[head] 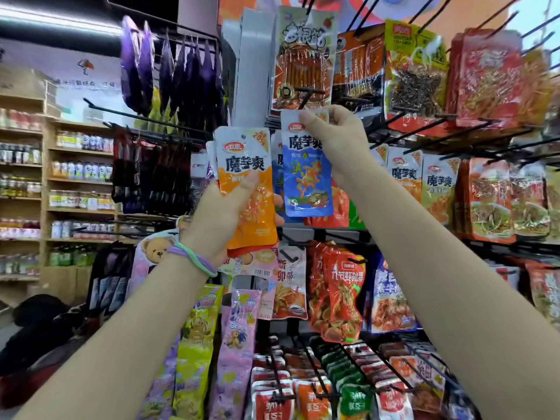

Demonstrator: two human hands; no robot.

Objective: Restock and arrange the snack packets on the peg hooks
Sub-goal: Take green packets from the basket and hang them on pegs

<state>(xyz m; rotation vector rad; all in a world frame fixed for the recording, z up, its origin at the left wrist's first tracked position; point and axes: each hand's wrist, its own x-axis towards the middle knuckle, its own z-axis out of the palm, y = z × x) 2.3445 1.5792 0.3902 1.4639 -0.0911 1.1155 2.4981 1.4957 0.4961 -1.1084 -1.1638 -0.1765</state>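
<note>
The blue packet [306,174] is pinched at its top edge by the right hand [336,137], fingers and thumb closed on the white header strip, so that the packet hangs straight down below the hand with its long axis upright. The hand is thus directly above the packet's body, at the end where a hang hole would be expected; the hole itself is hidden by the fingers. Just above and slightly left of that pinch, a black peg hook [309,93] is seen projecting toward the viewer in front of the tall red packet [303,59]. Whether this hook or one behind the packet is the intended one cannot be told. Behind the held packet, more blue packets of the same kind seem to hang, mostly covered.

A small stack of orange packets [247,189] is gripped by the left hand [224,216], the thumb pressed across the front, the stack upright and extending above the hand. It is held just beside the blue packet, on its left, at a slightly lower height.

The right hand is judged the nearer to the hooks; the coming move likely depends on the header being aligned with a hook tip.
</note>
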